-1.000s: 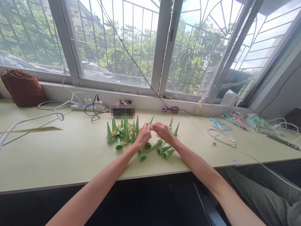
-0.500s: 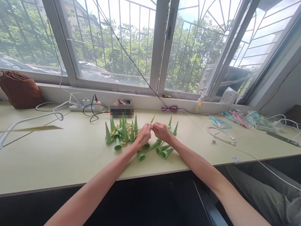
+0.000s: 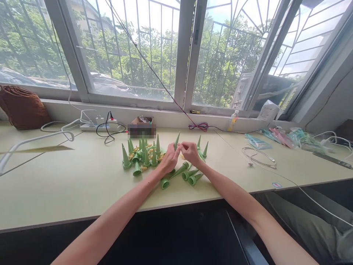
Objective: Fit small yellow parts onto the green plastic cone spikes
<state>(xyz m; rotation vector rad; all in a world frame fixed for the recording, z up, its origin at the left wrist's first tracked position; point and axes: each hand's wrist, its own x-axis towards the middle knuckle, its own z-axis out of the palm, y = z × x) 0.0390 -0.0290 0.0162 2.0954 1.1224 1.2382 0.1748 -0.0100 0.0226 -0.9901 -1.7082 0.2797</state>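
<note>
My left hand [image 3: 170, 159] is closed around a green plastic cone-shaped spike [image 3: 177, 140], its pointed tip sticking up past the fingers. Fingertips of my right hand [image 3: 191, 151] are pinched together against the left hand, beside the spike; whatever is between them is hidden. Left of my hands stands a cluster of green spikes [image 3: 125, 158] with small yellow valve-like pieces [image 3: 143, 168] among them. Several more spikes [image 3: 194, 179] lie on their sides below my hands, open threaded ends toward me. To the right, two spikes [image 3: 205, 150] point upward.
On the pale table [image 3: 91, 184], a power strip [image 3: 93, 127], a small open box [image 3: 143, 121] and a coiled wire [image 3: 200, 127] lie along the window side. A bottle [image 3: 233, 120], a white cable [image 3: 256, 156] and plastic bags [image 3: 284, 139] sit to the right. A brown bag [image 3: 23, 106] is far left.
The spike in my left hand shows more of its length and stands more upright. My right fingers have shifted slightly beside it. The view has moved a little.
</note>
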